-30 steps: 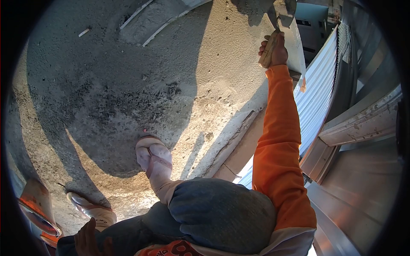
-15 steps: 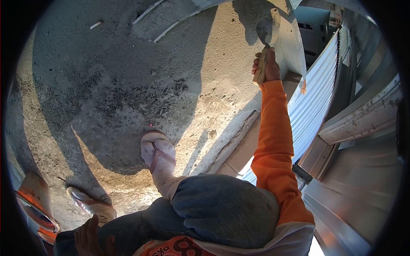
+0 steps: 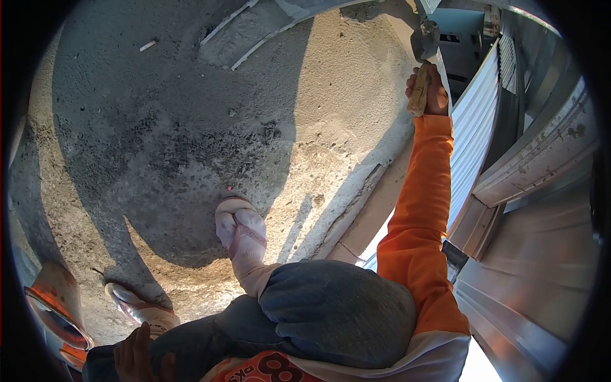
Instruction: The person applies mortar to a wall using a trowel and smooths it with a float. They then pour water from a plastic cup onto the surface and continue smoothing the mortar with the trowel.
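My right hand [image 3: 436, 92], at the end of an orange sleeve, is wrapped around the wooden handle of a trowel [image 3: 419, 95]. Its metal blade points away from me, over the far right edge of the rough concrete surface [image 3: 337, 95], and carries a small lump of grey mortar [image 3: 430, 27]. Down at the lower left, my left hand [image 3: 135, 354] lies on my thigh, its fingers loosely extended and holding nothing.
Beside my left foot stands an orange, cement-smeared bucket [image 3: 63, 299]. A curved raised strip [image 3: 261, 32] crosses the far concrete, with a small white stick [image 3: 148, 46] to its left. Corrugated metal sheeting [image 3: 474, 137] and a metal panel [image 3: 509, 286] lie beyond the right edge.
My right hand and the trowel have moved to the right, from above the concrete to its edge. My left hand stays on my thigh.
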`<action>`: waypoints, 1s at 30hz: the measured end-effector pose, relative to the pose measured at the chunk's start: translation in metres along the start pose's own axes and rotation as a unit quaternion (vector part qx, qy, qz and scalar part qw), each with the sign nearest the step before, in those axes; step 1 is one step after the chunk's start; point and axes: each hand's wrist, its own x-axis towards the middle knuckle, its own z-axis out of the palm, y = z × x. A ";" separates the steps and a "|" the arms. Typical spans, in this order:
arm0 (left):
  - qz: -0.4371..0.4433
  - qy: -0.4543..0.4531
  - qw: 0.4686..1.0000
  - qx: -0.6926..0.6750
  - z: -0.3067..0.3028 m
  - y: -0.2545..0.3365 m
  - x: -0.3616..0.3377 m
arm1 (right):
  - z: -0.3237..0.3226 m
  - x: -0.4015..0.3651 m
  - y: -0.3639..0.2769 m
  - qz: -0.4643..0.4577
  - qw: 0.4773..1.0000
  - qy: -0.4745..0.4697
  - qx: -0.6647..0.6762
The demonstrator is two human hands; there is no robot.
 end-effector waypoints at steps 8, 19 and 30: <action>0.008 0.010 1.000 0.003 0.000 -0.002 -0.002 | -0.002 0.014 -0.009 0.067 0.943 -0.148 0.289; 0.072 0.030 0.997 0.015 -0.009 0.007 0.005 | 0.006 0.049 -0.077 0.230 0.890 -0.327 0.218; 0.067 0.040 0.997 0.019 -0.011 0.010 0.003 | 0.025 0.013 -0.074 0.208 0.888 -0.337 0.234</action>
